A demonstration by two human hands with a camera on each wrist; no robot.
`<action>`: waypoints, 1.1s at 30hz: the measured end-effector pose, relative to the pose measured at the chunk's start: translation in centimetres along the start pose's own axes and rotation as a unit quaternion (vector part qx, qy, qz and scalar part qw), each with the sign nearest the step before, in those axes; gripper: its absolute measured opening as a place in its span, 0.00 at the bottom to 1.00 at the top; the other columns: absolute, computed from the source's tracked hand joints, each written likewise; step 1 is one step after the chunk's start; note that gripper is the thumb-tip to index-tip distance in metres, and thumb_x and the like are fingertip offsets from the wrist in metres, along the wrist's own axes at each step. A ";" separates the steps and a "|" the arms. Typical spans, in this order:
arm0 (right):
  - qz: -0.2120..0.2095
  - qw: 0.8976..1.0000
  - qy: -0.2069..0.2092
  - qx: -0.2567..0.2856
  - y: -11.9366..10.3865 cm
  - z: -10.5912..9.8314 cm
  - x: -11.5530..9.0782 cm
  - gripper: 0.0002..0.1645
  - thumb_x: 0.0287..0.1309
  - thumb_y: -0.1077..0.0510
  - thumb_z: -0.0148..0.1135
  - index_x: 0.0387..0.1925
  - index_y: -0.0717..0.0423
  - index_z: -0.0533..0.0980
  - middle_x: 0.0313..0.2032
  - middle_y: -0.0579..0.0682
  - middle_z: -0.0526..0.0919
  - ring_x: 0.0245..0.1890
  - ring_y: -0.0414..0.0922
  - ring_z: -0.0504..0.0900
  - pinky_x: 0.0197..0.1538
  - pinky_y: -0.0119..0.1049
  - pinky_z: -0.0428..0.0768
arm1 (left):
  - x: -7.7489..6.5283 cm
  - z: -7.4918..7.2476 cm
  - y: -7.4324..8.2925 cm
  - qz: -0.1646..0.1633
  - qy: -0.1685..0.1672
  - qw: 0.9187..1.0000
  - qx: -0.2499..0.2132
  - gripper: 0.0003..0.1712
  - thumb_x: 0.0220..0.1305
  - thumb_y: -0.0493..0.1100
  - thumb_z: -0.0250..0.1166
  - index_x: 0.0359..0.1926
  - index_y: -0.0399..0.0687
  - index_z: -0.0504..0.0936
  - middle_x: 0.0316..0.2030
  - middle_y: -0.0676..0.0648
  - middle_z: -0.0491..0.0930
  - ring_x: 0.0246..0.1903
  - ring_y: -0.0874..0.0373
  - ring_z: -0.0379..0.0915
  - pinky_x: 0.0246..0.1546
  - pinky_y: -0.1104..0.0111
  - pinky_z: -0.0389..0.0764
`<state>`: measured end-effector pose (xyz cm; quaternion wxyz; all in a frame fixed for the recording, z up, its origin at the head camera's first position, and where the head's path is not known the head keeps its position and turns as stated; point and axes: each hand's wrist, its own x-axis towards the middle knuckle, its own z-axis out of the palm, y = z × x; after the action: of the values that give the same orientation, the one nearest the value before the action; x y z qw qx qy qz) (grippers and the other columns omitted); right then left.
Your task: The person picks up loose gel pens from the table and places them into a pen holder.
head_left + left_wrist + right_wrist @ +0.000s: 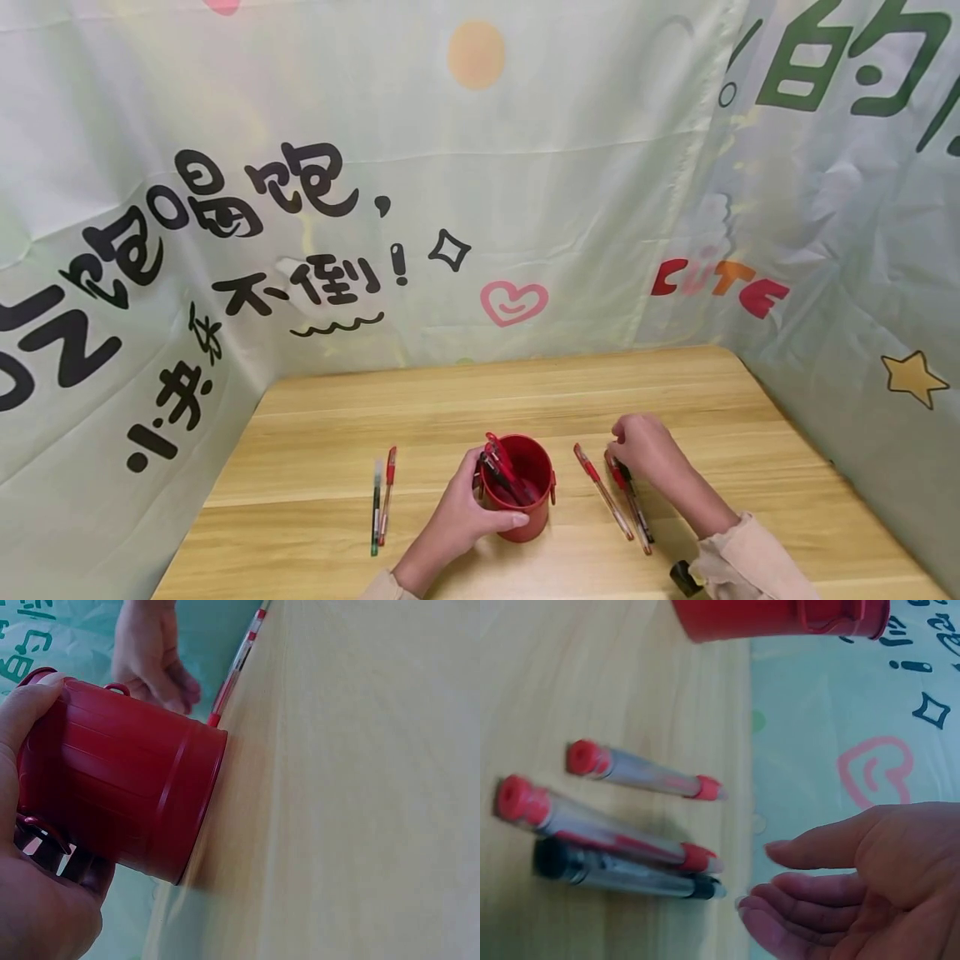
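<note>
My left hand [459,510] grips a small red metal bucket [527,527], thumb at the near side of its rim and fingers round its left side. Red and black pens [501,465] lean inside the bucket, caps up. My right hand [647,446] is over the far ends of pens on the right side of the table. The right wrist view shows its thumb and loosely bent fingers apart, with nothing between them. Beside it lie a black gel pen [630,876] and a red gel pen [615,834] side by side, and another red pen [649,774] slightly apart.
Left of the bucket, a red pen [387,497] and a green-tipped pen [376,510] lie on the wooden table [300,467]. A black cylindrical object [684,577] sits by the right sleeve. Printed cloth [585,233] hangs round the table's back and sides.
</note>
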<state>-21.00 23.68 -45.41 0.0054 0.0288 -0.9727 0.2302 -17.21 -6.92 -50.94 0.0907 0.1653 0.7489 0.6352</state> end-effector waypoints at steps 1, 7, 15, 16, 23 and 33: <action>0.000 1.000 -0.002 -0.002 0.2 0.1 0.0 0.23 0.58 0.64 0.69 0.14 0.54 0.66 0.15 0.43 0.63 0.19 0.38 0.61 0.24 0.32 0.64 | 0.0 0.0 0.0 0.000 0.000 1.000 0.000 0.52 0.49 0.50 0.85 0.71 0.62 0.66 0.66 0.53 0.75 0.70 0.50 0.67 0.69 0.49 0.71; 0.000 1.000 -0.002 -0.010 1.3 1.0 -0.1 0.30 0.51 0.69 0.61 0.11 0.43 0.54 0.14 0.38 0.49 0.17 0.37 0.51 0.23 0.29 0.55 | 0.0 -0.1 -0.1 0.001 0.001 1.000 0.000 0.52 0.49 0.50 0.85 0.71 0.62 0.66 0.66 0.52 0.75 0.69 0.50 0.67 0.69 0.50 0.71; 0.015 1.000 -0.017 -0.017 2.1 1.7 0.2 0.30 0.46 0.69 0.62 0.09 0.43 0.55 0.13 0.38 0.50 0.17 0.37 0.50 0.24 0.30 0.55 | 0.0 -0.1 0.0 -0.002 0.000 1.000 -0.003 0.52 0.48 0.50 0.85 0.72 0.61 0.66 0.66 0.52 0.75 0.69 0.50 0.67 0.69 0.51 0.71; 0.015 1.000 -0.016 -0.018 2.1 1.7 0.2 0.30 0.45 0.68 0.64 0.09 0.43 0.55 0.13 0.38 0.50 0.18 0.37 0.50 0.24 0.30 0.55 | 0.0 -0.1 0.0 -0.002 0.000 1.000 -0.004 0.52 0.48 0.50 0.85 0.72 0.61 0.66 0.66 0.52 0.75 0.69 0.50 0.67 0.69 0.50 0.71; 0.028 0.999 -0.021 -0.025 2.1 1.6 0.2 0.29 0.45 0.67 0.67 0.07 0.43 0.58 0.11 0.37 0.52 0.17 0.38 0.54 0.24 0.31 0.57 | 0.0 -0.1 0.0 -0.006 -0.002 1.000 -0.006 0.51 0.49 0.50 0.84 0.71 0.61 0.66 0.66 0.52 0.75 0.70 0.49 0.66 0.70 0.48 0.71; 0.046 0.999 -0.025 -0.015 2.1 1.2 0.1 0.27 0.43 0.67 0.62 0.07 0.43 0.57 0.11 0.37 0.50 0.16 0.37 0.49 0.23 0.31 0.54 | 0.0 0.0 0.1 0.000 -0.001 1.000 -0.001 0.52 0.48 0.50 0.85 0.72 0.61 0.66 0.66 0.52 0.75 0.70 0.50 0.67 0.69 0.51 0.70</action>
<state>-21.22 24.96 -47.41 -0.0289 -0.0104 -0.9761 0.2152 -17.23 -6.95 -50.86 0.0917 0.1659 0.7481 0.6359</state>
